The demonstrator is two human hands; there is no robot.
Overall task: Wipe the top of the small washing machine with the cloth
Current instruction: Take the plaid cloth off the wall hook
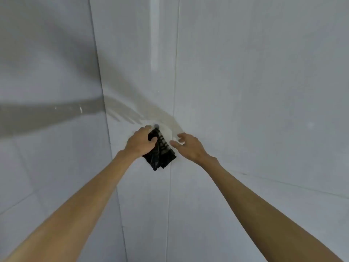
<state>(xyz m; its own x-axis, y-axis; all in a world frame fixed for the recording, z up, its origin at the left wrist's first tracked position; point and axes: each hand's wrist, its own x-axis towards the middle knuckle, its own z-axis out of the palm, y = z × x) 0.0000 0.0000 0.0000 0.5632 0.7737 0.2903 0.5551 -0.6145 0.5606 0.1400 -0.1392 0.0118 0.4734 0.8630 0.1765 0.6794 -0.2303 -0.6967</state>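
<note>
A dark, black-patterned cloth [160, 154] hangs bunched against the white tiled wall, near a small round hook or knob [156, 126] at its top. My left hand [140, 141] is closed around the cloth's upper part. Just to the right of the cloth, my right hand [188, 147] is held with its fingers spread and nothing in it; I cannot tell whether the fingertips touch the fabric. No washing machine shows in this view.
White tiled walls [264, 91] fill the whole view, with vertical seams and a corner [174, 91] behind the hands. A pale stain [166, 114] fans out above the hook. Shadows of the arms cross the left wall.
</note>
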